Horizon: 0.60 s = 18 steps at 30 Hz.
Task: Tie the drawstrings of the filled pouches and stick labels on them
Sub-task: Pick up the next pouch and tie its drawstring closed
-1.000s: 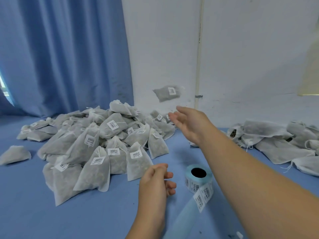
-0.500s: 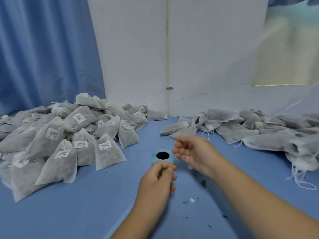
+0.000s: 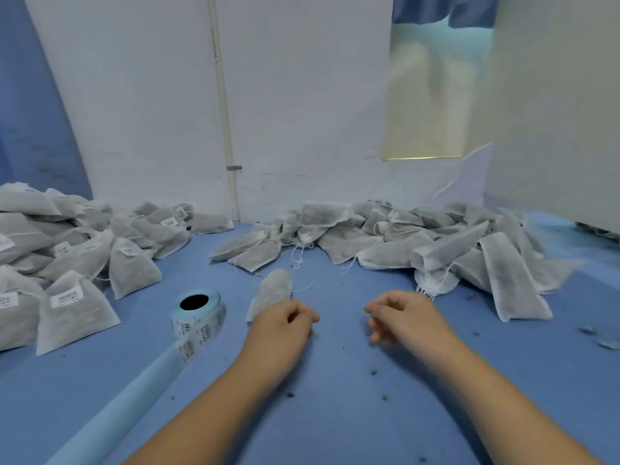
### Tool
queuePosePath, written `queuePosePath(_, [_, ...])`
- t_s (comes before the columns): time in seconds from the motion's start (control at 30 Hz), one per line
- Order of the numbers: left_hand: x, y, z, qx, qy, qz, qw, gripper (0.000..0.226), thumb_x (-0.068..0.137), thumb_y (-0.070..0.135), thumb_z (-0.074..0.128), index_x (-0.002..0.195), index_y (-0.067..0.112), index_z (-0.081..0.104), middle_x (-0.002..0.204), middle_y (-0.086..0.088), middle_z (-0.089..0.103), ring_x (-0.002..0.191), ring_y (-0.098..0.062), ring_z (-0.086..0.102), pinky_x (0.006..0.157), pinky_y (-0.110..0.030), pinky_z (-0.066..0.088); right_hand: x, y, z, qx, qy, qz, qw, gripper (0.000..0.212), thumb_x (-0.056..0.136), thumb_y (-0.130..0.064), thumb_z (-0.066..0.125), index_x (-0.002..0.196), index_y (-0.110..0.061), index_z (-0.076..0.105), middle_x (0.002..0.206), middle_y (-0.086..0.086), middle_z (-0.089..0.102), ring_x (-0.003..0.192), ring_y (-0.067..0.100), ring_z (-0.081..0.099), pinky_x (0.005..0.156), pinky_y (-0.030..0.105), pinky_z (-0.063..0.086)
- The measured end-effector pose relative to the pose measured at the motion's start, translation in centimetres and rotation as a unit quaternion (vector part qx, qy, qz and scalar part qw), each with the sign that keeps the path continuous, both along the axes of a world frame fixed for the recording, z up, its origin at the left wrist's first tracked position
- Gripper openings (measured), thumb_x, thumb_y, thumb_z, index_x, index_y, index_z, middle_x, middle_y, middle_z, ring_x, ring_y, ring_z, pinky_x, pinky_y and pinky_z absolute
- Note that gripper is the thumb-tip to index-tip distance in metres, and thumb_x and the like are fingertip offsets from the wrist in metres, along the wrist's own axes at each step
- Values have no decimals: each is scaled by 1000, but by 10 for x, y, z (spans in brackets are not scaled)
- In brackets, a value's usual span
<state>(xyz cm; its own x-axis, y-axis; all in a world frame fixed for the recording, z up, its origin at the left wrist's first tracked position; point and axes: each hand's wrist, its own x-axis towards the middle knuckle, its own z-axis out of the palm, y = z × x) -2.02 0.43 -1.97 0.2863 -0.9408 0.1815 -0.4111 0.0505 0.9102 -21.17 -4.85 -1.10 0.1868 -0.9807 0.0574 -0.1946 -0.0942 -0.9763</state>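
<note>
My left hand (image 3: 281, 322) hovers over the blue table with its fingers curled in and the thumb against the index finger; I see nothing in it. Just beyond it lies a single untied pouch (image 3: 272, 292) with loose strings, its near end hidden behind that hand. My right hand (image 3: 401, 313) is beside it, fingers loosely curled and holding nothing. The label roll (image 3: 198, 312) stands to the left, its blue backing strip (image 3: 134, 394) trailing toward me. Labelled pouches (image 3: 70, 263) are heaped at the left, unlabelled open pouches (image 3: 419, 243) at the right.
A white wall with a thin pipe (image 3: 224, 112) closes the back. A blue curtain (image 3: 37, 112) hangs at far left. Dark crumbs (image 3: 374, 372) dot the blue table (image 3: 335, 414) around my arms. A white panel (image 3: 553, 112) stands at the far right.
A labelled pouch flew from my right hand onto the left heap. My view then swung right, and my right hand drew back to beside my left hand, which stayed curled.
</note>
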Motion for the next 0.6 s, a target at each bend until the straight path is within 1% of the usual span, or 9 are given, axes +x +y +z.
queuePosePath(0.1, [-37, -28, 8, -11, 31, -18, 999, 26, 92, 14, 54, 74, 25, 69, 64, 13, 62, 45, 7, 48, 49, -12, 35, -20, -16, -2, -41, 48, -77, 995, 19, 90, -2, 50, 80, -10, 64, 64, 5, 65, 49, 19, 62, 46, 20, 46])
queuePosePath(0.17, [-51, -40, 5, -13, 36, -12, 999, 25, 92, 15, 53, 75, 25, 69, 67, 12, 63, 47, 5, 49, 54, -17, 37, -25, -23, -9, -52, 101, -87, 990, 18, 87, -4, 49, 84, -17, 62, 61, 1, 66, 57, 23, 65, 55, 27, 51])
queuePosePath(0.2, [-56, -44, 0, -12, 31, -8, 999, 25, 92, 15, 53, 76, 25, 69, 67, 12, 64, 50, 4, 51, 55, -16, 38, -27, -25, -13, -58, 125, -87, 987, 18, 85, -6, 50, 88, -21, 61, 58, -2, 66, 59, 21, 65, 60, 30, 52])
queuePosePath(0.27, [-59, -46, -12, -19, 14, -4, 1000, 27, 92, 12, 53, 75, 24, 69, 66, 12, 64, 60, 0, 55, 54, -9, 37, -29, -30, -16, -79, 132, -97, 983, 24, 84, -9, 53, 99, -25, 60, 57, -8, 63, 59, 13, 64, 62, 25, 50])
queuePosePath(0.33, [-56, -47, -19, -24, 18, -6, 1000, 27, 91, 11, 53, 75, 24, 70, 62, 15, 65, 59, 2, 54, 54, -7, 37, -35, -42, -11, -121, 124, -148, 974, 32, 83, -11, 54, 111, -25, 59, 67, -8, 62, 69, 15, 65, 67, 26, 50])
queuePosePath(0.4, [-53, -49, -21, -21, 29, -9, 999, 27, 91, 12, 53, 75, 24, 71, 60, 19, 63, 50, 3, 50, 49, -9, 36, -44, -59, 2, -183, 170, -218, 943, 38, 84, -13, 51, 120, -26, 56, 75, -6, 61, 77, 19, 61, 71, 35, 50])
queuePosePath(0.47, [-53, -53, -22, -19, 41, -5, 999, 26, 91, 13, 53, 75, 24, 71, 58, 19, 63, 45, 3, 47, 46, -11, 34, -55, -80, 17, -233, 270, -261, 897, 44, 86, -16, 47, 129, -24, 51, 85, 3, 66, 84, 29, 57, 68, 37, 45])
queuePosePath(0.53, [-55, -56, -23, -18, 40, -4, 999, 27, 91, 12, 53, 74, 24, 71, 57, 18, 62, 44, 3, 47, 44, -11, 33, -64, -98, 32, -209, 380, -249, 866, 51, 85, -19, 47, 136, -24, 46, 103, 10, 67, 93, 33, 58, 69, 35, 42])
queuePosePath(0.6, [-57, -58, -24, -16, 39, -9, 999, 27, 90, 10, 54, 73, 24, 70, 55, 17, 62, 42, 2, 46, 43, -11, 32, -68, -111, 40, -165, 480, -212, 835, 42, 87, -25, 51, 129, -24, 51, 115, 8, 65, 101, 32, 59, 73, 34, 43])
